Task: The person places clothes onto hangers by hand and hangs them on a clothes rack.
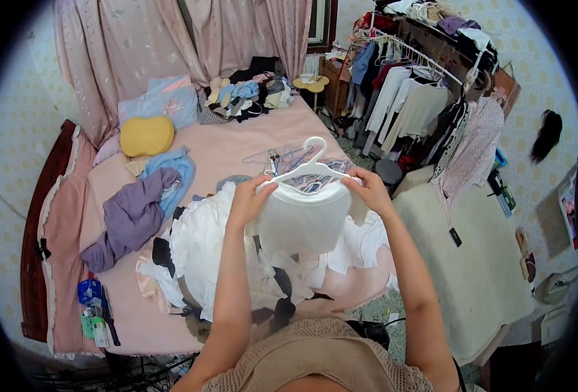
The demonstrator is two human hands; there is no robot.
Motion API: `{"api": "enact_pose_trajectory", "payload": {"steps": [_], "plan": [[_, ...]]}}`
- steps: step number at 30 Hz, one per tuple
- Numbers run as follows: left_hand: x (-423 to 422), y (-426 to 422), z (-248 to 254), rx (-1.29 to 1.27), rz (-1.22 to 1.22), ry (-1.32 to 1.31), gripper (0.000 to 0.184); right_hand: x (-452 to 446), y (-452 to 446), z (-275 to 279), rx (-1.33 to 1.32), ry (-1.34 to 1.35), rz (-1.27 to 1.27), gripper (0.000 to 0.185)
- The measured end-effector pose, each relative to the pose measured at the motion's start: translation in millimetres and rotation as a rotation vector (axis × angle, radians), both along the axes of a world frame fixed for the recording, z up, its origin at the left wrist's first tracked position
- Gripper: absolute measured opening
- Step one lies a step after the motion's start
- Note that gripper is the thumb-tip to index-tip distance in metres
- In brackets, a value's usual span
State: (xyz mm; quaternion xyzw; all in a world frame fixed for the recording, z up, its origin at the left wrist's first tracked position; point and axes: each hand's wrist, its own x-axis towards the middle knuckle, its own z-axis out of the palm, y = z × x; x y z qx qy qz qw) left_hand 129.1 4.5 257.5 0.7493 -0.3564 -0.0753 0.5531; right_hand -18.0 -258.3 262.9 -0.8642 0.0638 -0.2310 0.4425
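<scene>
In front of me I hold up a white clothes hanger (315, 150) with its hook pointing up. A sheer white top (305, 225) hangs from it. My left hand (253, 196) pinches the garment and hanger at the left shoulder. At the right shoulder, my right hand (369, 189) pinches the same pair. Just behind the hanger, a tangle of loose hangers (289, 159) lies on the pink bed. Below my left forearm is a heap of white clothes (200, 228) mixed with black pieces. A white garment (361, 245) lies flat near my right forearm.
A yellow pillow (147, 136), a purple garment (132, 212) and a clothes pile (249, 91) lie on the pink bed (223, 144). A clothes rack (426, 55) with hung garments stands at the right. A black phone-like object (455, 236) rests on a beige padded surface (472, 281).
</scene>
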Motion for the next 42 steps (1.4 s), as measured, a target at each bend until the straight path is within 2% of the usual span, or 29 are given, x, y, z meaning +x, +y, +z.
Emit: {"api": "enact_pose_trajectory", "payload": {"steps": [1, 5, 7, 10, 12, 14, 15, 17, 20, 22, 24, 25, 27, 28, 30, 32, 34, 35, 36, 38, 39, 40, 42], "plan": [[1, -1, -2, -0.001, -0.002, 0.000, 0.023, 1, -3, -2, 0.016, -0.101, 0.022, 0.022], [8, 1, -7, -0.087, 0.099, 0.005, 0.022, -6, -18, -8, 0.038, -0.096, -0.043, 0.021], [12, 4, -8, -0.092, 0.125, 0.050, 0.022, -10, -37, -19, 0.150, 0.013, -0.103, 0.020], [14, 8, -9, -0.098, 0.148, 0.049, 0.023, -13, -50, -29, 0.192, -0.045, -0.145, 0.019], [14, 6, -9, -0.152, 0.106, 0.077, 0.023, -14, -53, -28, 0.155, -0.015, -0.152, 0.019], [14, 2, -15, -0.144, 0.084, 0.104, 0.022, -15, -48, -26, -0.109, -0.041, -0.260, 0.021], [15, 0, -17, -0.140, 0.066, 0.132, 0.022, -15, -41, -20, -0.108, -0.041, -0.266, 0.021], [10, -6, -14, -0.148, 0.038, 0.118, 0.022, -14, -22, -4, -0.304, -0.248, -0.189, 0.027], [6, -15, -17, -0.145, -0.005, 0.065, 0.022, -13, 0, 9, -0.385, -0.180, -0.092, 0.032], [3, -18, -19, -0.135, -0.032, 0.033, 0.023, -9, 0, -3, -0.309, -0.196, -0.105, 0.029], [-1, -21, -19, -0.072, -0.039, 0.079, 0.025, -11, -6, -6, -0.251, -0.052, -0.099, 0.026], [-5, -24, -19, -0.069, -0.051, 0.090, 0.025, -14, -5, -8, -0.193, -0.153, -0.099, 0.023], [-13, -27, -22, -0.081, -0.146, 0.265, 0.030, -25, -11, -6, -0.200, -0.093, -0.145, 0.022], [-13, -31, -28, -0.073, -0.152, 0.282, 0.030, -31, -14, -6, -0.211, -0.044, -0.178, 0.021], [-14, -43, -47, 0.074, -0.359, 0.248, 0.037, -46, -26, -13, -0.223, -0.075, -0.165, 0.021], [-26, -55, -71, 0.161, -0.364, 0.306, 0.042, -69, -45, -27, -0.226, 0.072, -0.141, 0.023], [-46, -71, -67, 0.546, -0.526, 0.309, 0.040, -99, -66, -46, -0.192, 0.076, -0.102, 0.025], [-54, -80, -58, 0.598, -0.728, 0.339, 0.044, -116, -74, -49, -0.082, 0.290, -0.085, 0.024], [-62, -90, -62, 0.591, -0.733, 0.355, 0.044, -132, -80, -50, 0.031, 0.503, -0.069, 0.023], [-76, -108, -73, 0.696, -0.970, 0.486, 0.043, -160, -95, -49, 0.088, 0.547, -0.034, 0.021], [-83, -118, -83, 0.639, -1.021, 0.615, 0.042, -169, -100, -48, 0.146, 0.574, -0.002, 0.019], [-87, -126, -86, 0.632, -1.024, 0.628, 0.042, -175, -103, -41, 0.146, 0.588, -0.001, 0.019], [-93, -143, -91, 0.507, -1.121, 0.730, 0.041, -182, -113, -25, 0.338, 0.612, -0.015, 0.016]]}}
